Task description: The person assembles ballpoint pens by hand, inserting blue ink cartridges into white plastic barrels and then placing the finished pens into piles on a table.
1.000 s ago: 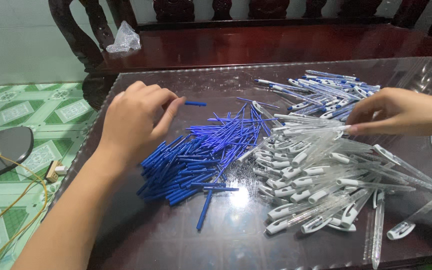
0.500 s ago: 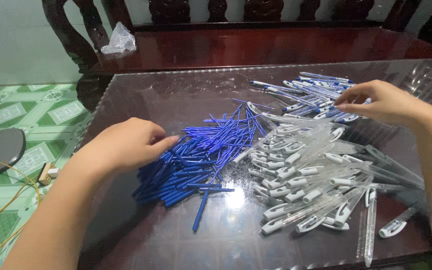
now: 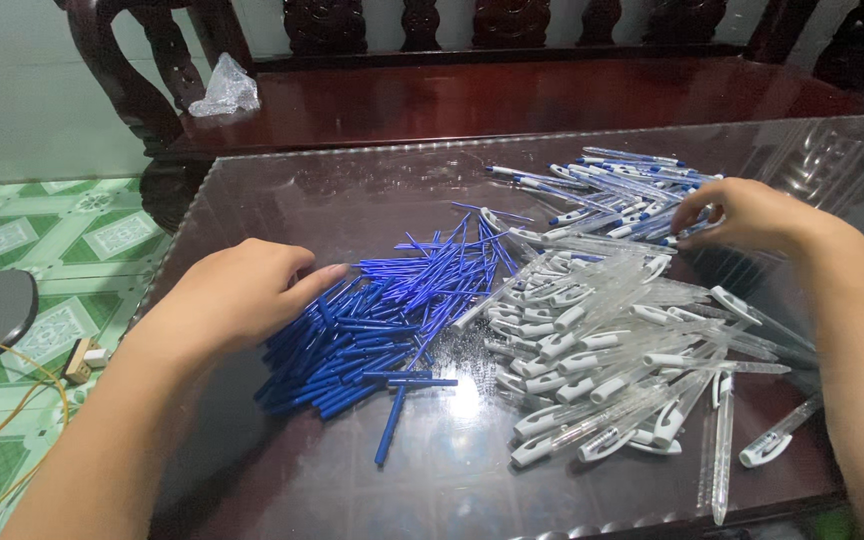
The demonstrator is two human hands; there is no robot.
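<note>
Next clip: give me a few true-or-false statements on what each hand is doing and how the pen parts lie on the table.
1. The left hand rests on the blue refill pile. True.
2. The right hand reaches into the assembled pens at the far side. True.
3. The clear pen barrels lie left of the blue pile. False: they lie to its right.
4. The crumpled plastic bag sits on the glass table. False: it sits on the wooden bench behind.

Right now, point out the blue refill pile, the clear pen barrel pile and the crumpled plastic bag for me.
blue refill pile (image 3: 382,325): head view, on the middle of the heap.
clear pen barrel pile (image 3: 602,340): head view, on the middle of the barrels.
crumpled plastic bag (image 3: 224,88): head view, on its middle, on the wooden bench.
</note>
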